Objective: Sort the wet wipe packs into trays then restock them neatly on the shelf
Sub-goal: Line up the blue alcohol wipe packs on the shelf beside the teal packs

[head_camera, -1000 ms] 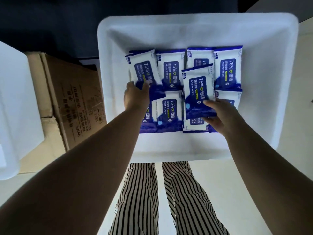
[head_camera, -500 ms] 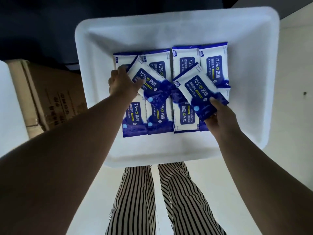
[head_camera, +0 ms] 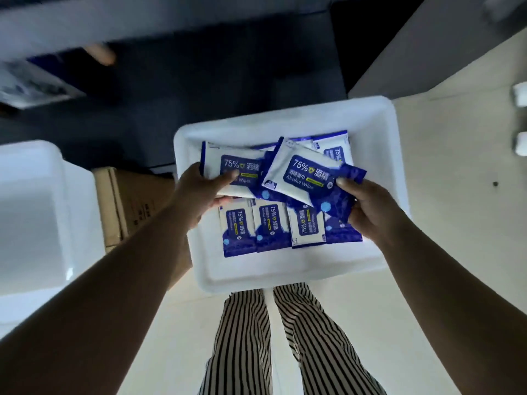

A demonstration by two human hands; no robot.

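A white tray [head_camera: 379,143] on the floor holds several blue-and-white alcohol wipe packs [head_camera: 268,226] lying in rows. My left hand [head_camera: 199,192] grips one wipe pack [head_camera: 231,169] by its near edge, lifted above the tray's left side. My right hand [head_camera: 370,209] pinches another wipe pack [head_camera: 305,172] at its blue right end, tilted and raised over the tray's middle. The two held packs overlap and hide part of the back row.
A second white tray [head_camera: 37,212] sits at the left. A brown cardboard box [head_camera: 134,203] stands between the two trays. A dark shelf unit [head_camera: 216,81] rises behind them, with a grey shelf edge across the top. Striped trouser legs [head_camera: 285,346] show below the tray.
Both hands have lifted their packs up off the rows. The camera view has pulled back, so the tray looks smaller and lower, and the shelf has come into view.
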